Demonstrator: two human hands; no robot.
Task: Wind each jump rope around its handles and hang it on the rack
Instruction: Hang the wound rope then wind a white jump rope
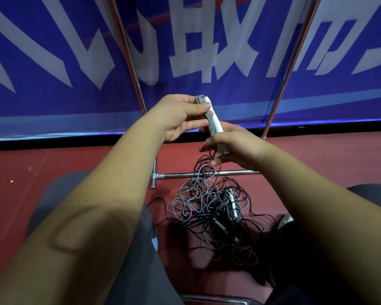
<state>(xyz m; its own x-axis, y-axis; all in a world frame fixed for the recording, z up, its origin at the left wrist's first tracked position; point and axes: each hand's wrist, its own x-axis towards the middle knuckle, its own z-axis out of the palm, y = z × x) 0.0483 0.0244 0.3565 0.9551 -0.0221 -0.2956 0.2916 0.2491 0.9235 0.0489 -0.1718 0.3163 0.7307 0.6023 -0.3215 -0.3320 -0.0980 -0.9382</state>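
Observation:
Two white jump-rope handles (216, 122) are held together upright in front of me, with grey cord (209, 116) running along them. My left hand (180, 117) grips their upper end, thumb pressed on the cord. My right hand (233, 146) grips their lower end, where the cord drops toward the floor. A tangled pile of grey and black ropes (216, 212) lies on the red floor between my knees, with more white handles (233, 205) in it. The metal rack (207, 173) stands behind it, its two poles rising left and right.
A blue banner with large white characters (207, 51) hangs behind the rack. The rack's left pole (130, 56) and right pole (290, 69) lean outward. My grey-trousered knees (59, 194) flank the pile. A chrome bar (218, 299) crosses the bottom edge.

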